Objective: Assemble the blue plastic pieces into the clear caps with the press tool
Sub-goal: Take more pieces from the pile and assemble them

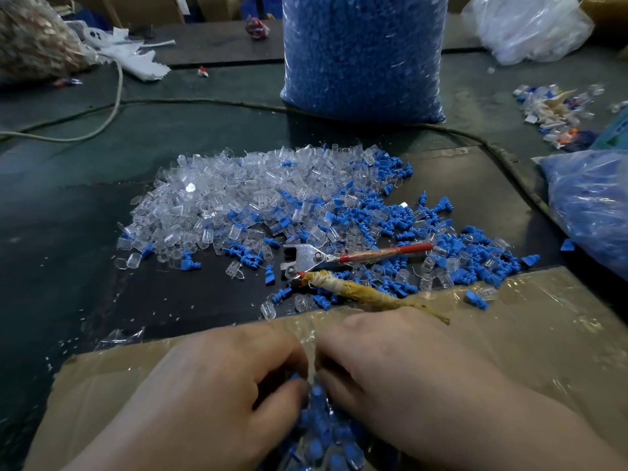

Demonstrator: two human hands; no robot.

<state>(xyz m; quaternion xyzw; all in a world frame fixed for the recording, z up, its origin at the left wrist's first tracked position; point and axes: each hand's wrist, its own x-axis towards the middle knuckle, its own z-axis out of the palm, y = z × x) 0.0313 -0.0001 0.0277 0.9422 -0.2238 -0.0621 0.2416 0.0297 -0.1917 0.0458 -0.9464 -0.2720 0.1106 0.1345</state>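
Note:
A heap of clear caps (217, 195) lies on the dark table, mixed on its right side with loose blue plastic pieces (384, 212). The press tool (316, 260), metal-jawed with a red handle and a tape-wrapped handle, lies unheld in front of the heap. My left hand (217, 379) and my right hand (401, 365) meet at the near edge over a taped cardboard sheet (530, 321). Their curled fingers work in a pile of blue-filled caps (323, 433) below them. What each hand grips is hidden.
A tall bag of blue pieces (363, 56) stands behind the heap. Another blue bag (591, 205) lies at the right edge, and a clear bag (530, 25) sits far right. A white cord (112, 107) and a dark cable (475, 137) cross the table.

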